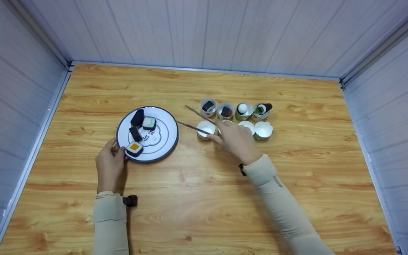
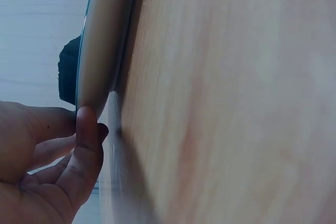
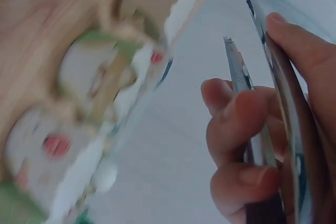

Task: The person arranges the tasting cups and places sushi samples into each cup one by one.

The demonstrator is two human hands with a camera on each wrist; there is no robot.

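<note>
At the left, my left hand (image 1: 110, 168) pinches the near-left rim of a white, blue-rimmed plate (image 1: 166, 141). In the left wrist view, thumb and fingers hold the plate's edge (image 2: 100, 45). On the plate lie several sushi-like pieces: one with an orange centre (image 1: 135, 147), one with a pale top (image 1: 149, 123), and dark ones (image 1: 137, 117). My right hand (image 1: 237, 140) grips metal tongs (image 1: 195, 128) over the front row of cups. Their arms are spread with nothing between the tips, which point left toward the plate.
White scalloped paper cups (image 1: 263, 130) form the front row, partly hidden by my right hand. Behind them stands a row of cups (image 1: 208, 112) holding dark, white and green pieces. Pale panel walls (image 1: 204, 35) border the wooden table (image 1: 190, 212) on three sides.
</note>
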